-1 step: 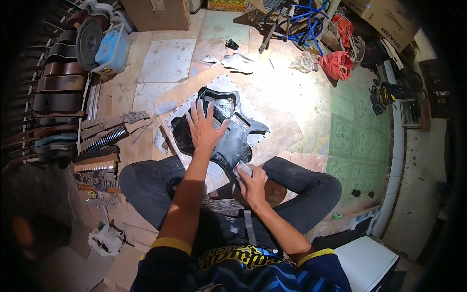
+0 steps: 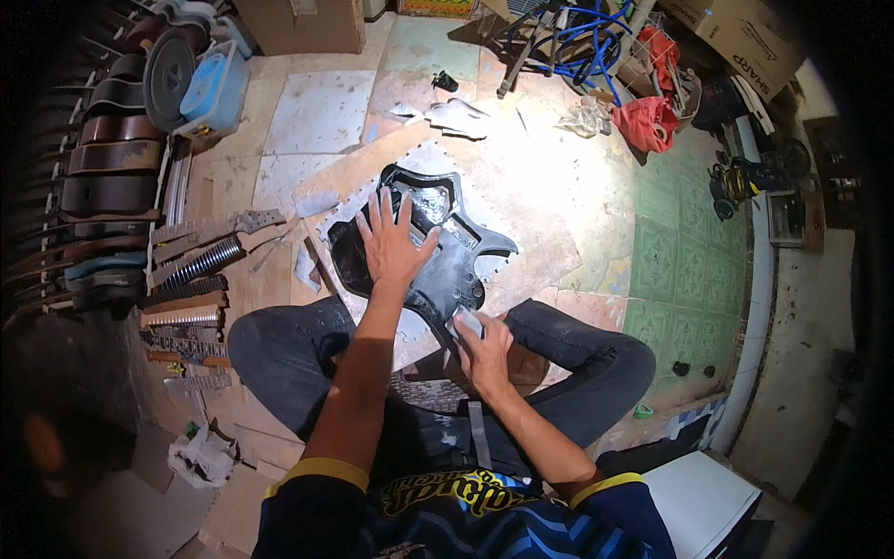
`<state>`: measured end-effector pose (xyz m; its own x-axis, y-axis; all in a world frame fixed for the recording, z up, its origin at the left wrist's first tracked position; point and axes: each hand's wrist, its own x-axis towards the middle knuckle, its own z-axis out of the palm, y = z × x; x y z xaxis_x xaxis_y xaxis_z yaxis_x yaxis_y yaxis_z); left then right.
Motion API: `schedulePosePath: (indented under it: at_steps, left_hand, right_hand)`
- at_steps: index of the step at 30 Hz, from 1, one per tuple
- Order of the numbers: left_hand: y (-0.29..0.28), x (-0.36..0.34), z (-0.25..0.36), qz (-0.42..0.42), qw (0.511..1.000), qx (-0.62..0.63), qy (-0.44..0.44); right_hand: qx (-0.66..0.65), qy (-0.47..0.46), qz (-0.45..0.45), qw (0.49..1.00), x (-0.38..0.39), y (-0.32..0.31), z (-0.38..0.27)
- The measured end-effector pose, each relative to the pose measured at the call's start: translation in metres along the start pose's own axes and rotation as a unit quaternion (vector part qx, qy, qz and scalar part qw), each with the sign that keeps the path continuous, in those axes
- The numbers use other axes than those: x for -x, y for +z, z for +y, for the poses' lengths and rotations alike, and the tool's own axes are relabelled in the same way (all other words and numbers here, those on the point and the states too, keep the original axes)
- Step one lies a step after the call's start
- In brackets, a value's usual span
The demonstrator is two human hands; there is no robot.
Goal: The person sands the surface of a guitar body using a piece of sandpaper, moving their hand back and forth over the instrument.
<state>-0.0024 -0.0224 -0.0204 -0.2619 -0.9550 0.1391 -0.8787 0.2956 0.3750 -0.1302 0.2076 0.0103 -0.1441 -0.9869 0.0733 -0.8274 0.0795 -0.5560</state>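
Note:
A glossy black electric guitar body with cut-out cavities lies on a white foam mat between my crossed legs. My left hand rests on it with fingers spread, flat against the upper left part. Near the end closest to me, my right hand grips a small pale grey sanding pad against the body's right edge. The pad's underside is hidden, so its exact make-up is unclear. Several round holes show in the black surface just above the pad.
Guitar necks and saws lie on the floor to my left, beside a rack of guitar bodies. White paper scraps lie beyond the mat. Far right are blue cables and a red bag. A white board is near my right elbow.

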Motion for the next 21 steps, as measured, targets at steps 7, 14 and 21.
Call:
schedulePosePath:
  at_steps: [7,14,21]
  left_hand:
    - [-0.013,0.001,0.003,-0.060,0.998,-0.019,0.003]
    - [-0.011,-0.005,0.003,-0.062,0.998,-0.017,0.022]
    - [-0.012,-0.004,0.007,-0.112,0.992,-0.035,0.044]
  right_hand:
    - [0.028,0.025,0.015,0.999,-0.020,0.006,-0.010]
    - [0.022,0.096,0.070,0.993,-0.071,0.003,-0.008]
    - [0.033,0.102,0.061,0.992,-0.082,0.002,0.001]
